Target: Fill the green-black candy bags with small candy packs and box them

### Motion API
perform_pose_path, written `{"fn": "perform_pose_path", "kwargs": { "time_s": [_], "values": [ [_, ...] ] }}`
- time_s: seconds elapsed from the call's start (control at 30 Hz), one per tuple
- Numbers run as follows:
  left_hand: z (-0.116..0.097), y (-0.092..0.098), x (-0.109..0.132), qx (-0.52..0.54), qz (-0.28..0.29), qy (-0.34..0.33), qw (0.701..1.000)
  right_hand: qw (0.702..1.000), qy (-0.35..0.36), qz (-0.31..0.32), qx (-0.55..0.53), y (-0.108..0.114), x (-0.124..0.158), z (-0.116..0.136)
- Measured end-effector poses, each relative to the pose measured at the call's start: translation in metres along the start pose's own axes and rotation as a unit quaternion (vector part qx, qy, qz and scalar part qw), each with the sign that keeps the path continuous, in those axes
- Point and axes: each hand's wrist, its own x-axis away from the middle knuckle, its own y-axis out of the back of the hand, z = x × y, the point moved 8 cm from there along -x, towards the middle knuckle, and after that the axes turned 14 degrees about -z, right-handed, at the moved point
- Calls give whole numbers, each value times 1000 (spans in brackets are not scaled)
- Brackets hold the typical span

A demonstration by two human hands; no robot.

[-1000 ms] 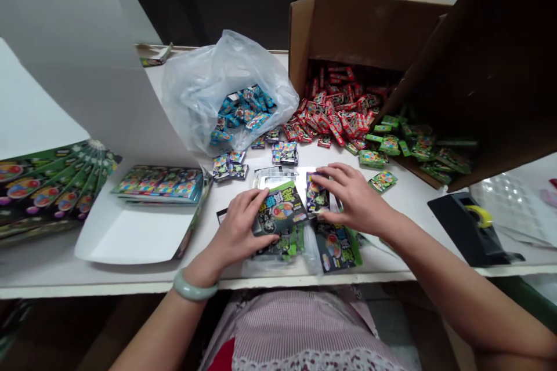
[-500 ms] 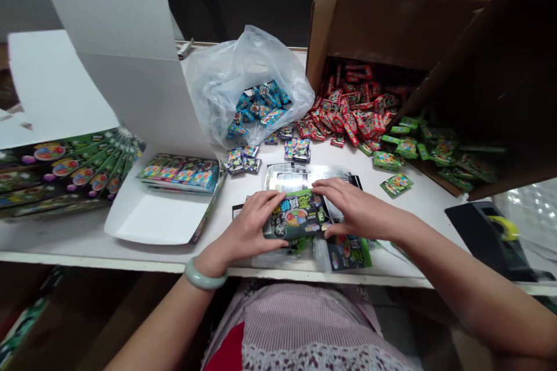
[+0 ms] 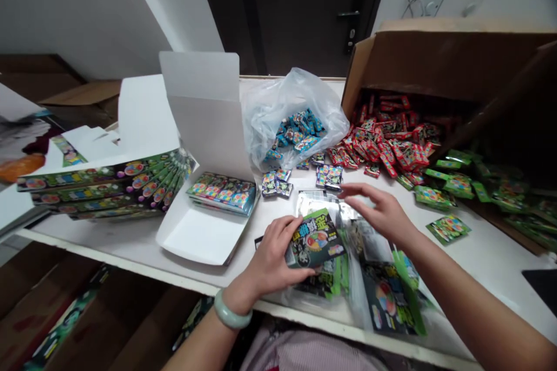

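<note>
My left hand (image 3: 276, 252) grips a flat dark green printed packet (image 3: 315, 237) by its left side, tilted above the table. Fingers apart and holding nothing, my right hand (image 3: 376, 211) hovers to the right of the packet. Beneath both hands lie more dark printed packets (image 3: 387, 298) and clear plastic sleeves (image 3: 357, 284), partly hidden. Just beyond them sit small purple packets (image 3: 329, 176) in little groups.
An open white box (image 3: 187, 243) at left holds a stack of printed packets (image 3: 224, 191). Folded printed cartons (image 3: 100, 182) stand further left. Behind are a plastic bag (image 3: 256, 110) of blue packets and a cardboard box (image 3: 435, 64) spilling red packets (image 3: 391, 139) and green packets (image 3: 456, 182).
My right hand has let go of the packet and moved away to its right. My left hand keeps the packet, now tilted. The view has swung left.
</note>
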Motion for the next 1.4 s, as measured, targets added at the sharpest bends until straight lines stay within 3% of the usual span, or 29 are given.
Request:
{"fn": "perform_pose_path", "kwargs": {
  "time_s": [0.07,0.13,0.23,0.3,0.37,0.43,0.53,0.67,0.8,0.93,1.1,1.3,1.4],
  "values": [
    [4,6,3,12,-5,13,1000,1000,-9,-23,5,-27,-44,-9],
    [7,11,6,24,-14,19,999,999,12,42,33,-79,-85,-6],
    [13,17,14,26,-28,26,999,997,21,58,48,-147,-132,6],
    [19,23,17,15,-36,36,999,997,8,53,55,-175,-151,10],
    [26,29,19,4,-44,42,998,997,-18,44,55,-185,-159,7],
    [30,34,19,0,-54,41,998,997,-51,33,45,-177,-158,-2],
    [31,37,14,4,-63,35,997,993,-109,39,6,-144,-136,-21],
    [28,30,8,1,-53,15,998,978,-183,71,-69,-81,-79,-37],
    [24,16,2,-49,-45,-13,998,934,-270,37,-232,-18,-19,-36],
    [9,1,-5,-99,-46,-63,992,941,-244,-28,-232,26,21,-24],
    [-10,-11,-13,-93,-45,-84,991,960,-217,-91,-151,45,54,-20],
    [-20,-12,-13,-70,-14,-103,992,973,-178,-73,-125,50,61,-12],
    [-18,-9,-11,-66,-24,-85,994,977,-185,-8,-110,44,62,-6]
  ]
}}
